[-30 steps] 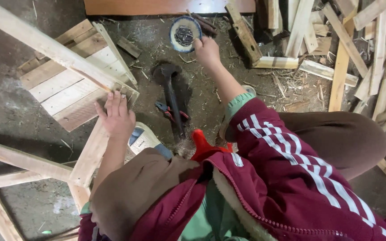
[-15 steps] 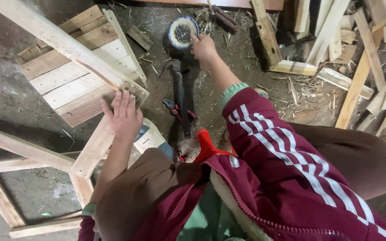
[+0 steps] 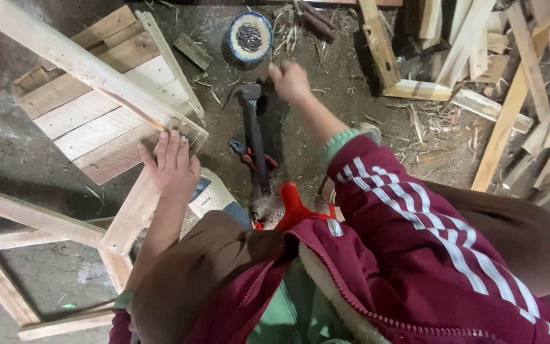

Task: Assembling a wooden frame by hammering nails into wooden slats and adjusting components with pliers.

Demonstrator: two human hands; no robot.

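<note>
Left hand: fingers flat, spread on rough wooden frame. Right hand: fingers pinched; contents indiscernible. Round nail tin just beyond fingertips.

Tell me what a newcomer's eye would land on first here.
First, the left hand pressed flat on a pale wooden frame at the left. Then the right hand, closed, raised just below a round bowl of nails at the top. Between the hands a black hammer lies on the dirt floor, across red-handled pliers.

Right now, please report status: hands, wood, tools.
Left hand flat on wooden frame. Right hand closed, below nail bowl; contents unclear. Hammer and pliers on floor.
</note>
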